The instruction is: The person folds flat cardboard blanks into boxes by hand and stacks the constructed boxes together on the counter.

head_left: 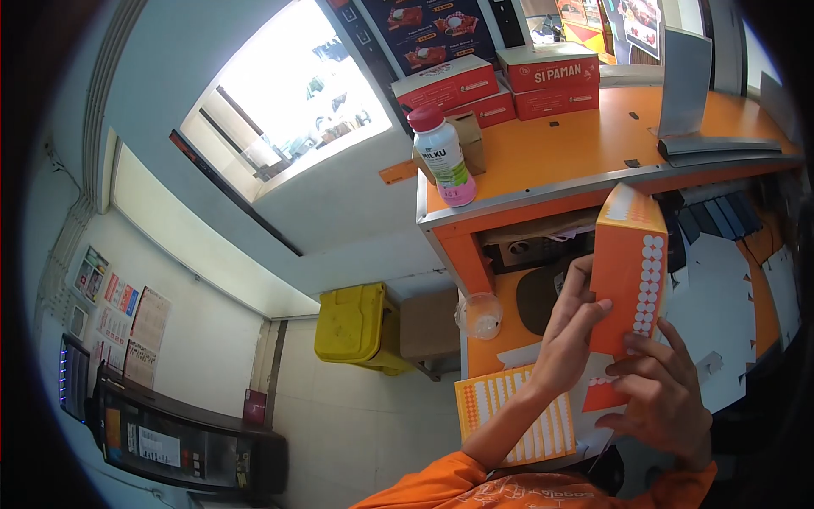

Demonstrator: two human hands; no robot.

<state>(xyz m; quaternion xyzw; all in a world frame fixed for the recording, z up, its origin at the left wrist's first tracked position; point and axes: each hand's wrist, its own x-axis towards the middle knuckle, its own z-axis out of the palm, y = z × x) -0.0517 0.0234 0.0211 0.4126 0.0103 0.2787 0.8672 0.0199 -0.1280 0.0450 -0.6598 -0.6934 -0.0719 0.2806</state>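
Note:
An orange cardboard box with white dots along one side and a yellow-orange top end stands upright in front of me, partly folded. My left hand grips its left side, with the thumb pressed on the front panel. At its lower end my right hand has its fingers bent around the bottom flap. Below my left forearm lies a stack of flat dotted orange-and-white box sheets. Part of that stack is hidden by the arm.
A milk bottle stands at the orange counter's corner, near red-and-white boxes. A clear plastic cup sits on the lower shelf. White cardboard sheets lie at right. A yellow bin and a brown stool stand left.

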